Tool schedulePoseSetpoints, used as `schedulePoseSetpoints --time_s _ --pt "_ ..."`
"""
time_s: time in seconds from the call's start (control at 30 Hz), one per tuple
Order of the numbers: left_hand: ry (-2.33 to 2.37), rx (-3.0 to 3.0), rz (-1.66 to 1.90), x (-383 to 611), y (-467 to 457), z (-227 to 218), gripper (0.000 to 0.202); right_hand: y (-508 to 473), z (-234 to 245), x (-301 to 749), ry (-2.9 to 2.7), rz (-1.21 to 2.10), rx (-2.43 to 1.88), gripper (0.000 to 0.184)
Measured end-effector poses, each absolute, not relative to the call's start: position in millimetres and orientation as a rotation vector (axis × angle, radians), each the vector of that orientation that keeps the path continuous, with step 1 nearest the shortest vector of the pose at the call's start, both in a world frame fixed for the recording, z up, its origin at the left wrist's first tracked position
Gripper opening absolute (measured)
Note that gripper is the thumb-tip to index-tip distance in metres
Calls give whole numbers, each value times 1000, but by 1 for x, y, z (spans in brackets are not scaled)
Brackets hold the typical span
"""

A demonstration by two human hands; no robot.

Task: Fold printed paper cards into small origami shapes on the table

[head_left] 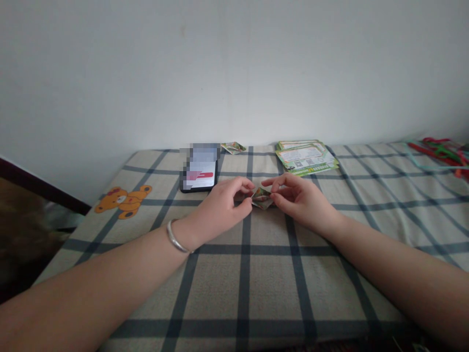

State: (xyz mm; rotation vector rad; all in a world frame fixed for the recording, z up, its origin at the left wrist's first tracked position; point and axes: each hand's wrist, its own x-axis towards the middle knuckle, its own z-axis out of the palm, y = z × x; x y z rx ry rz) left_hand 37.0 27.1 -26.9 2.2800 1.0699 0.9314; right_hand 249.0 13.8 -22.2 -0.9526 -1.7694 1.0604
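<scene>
My left hand (223, 205) and my right hand (298, 200) meet over the middle of a checked cloth (227, 283). Between their fingertips sits a small folded piece of printed paper (261, 197), green and red. Both hands pinch it, the left from the left side, the right from the right. It rests on or just above the cloth. A silver bangle (176, 238) circles my left wrist.
A phone (200, 172) with a lit screen lies behind my left hand. A stack of green printed leaflets (306, 157) lies at the back right, and another folded paper piece (233, 147) by the wall. Coloured hangers (443, 151) lie far right. A bear print (123, 200) marks the cloth's left.
</scene>
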Motion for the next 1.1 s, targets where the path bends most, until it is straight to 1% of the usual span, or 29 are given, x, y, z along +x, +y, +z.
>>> schedulePoseSetpoints --time_s 0.23,0.37,0.6,0.7,0.8,0.87,0.93,1.0,1.1 --pt "1011 2181 941 36 29 -28 26 21 -25 251 -1649 1185 -895 8" --pt "1011 2132 919 37 28 -24 26 22 -26 253 -1645 1220 -869 5" --pt "1007 2123 905 35 29 -26 27 22 -27 252 -1685 1194 -863 4" --pt "992 2132 901 35 30 -27 24 20 -27 252 -1816 985 -945 12" --pt "974 2147 910 37 29 -26 19 17 -22 254 -2029 561 -1076 22" --pt "974 2165 910 38 28 -24 18 15 -18 255 -2202 222 -1042 18" --pt "973 2183 901 39 28 -22 17 14 -14 255 -2305 14 -1013 14" --pt "964 2191 897 39 27 -21 17 13 -11 254 -2364 -83 -1004 14" --pt "958 2207 902 39 26 -21 16 12 -9 252 -2396 -133 -1012 14"
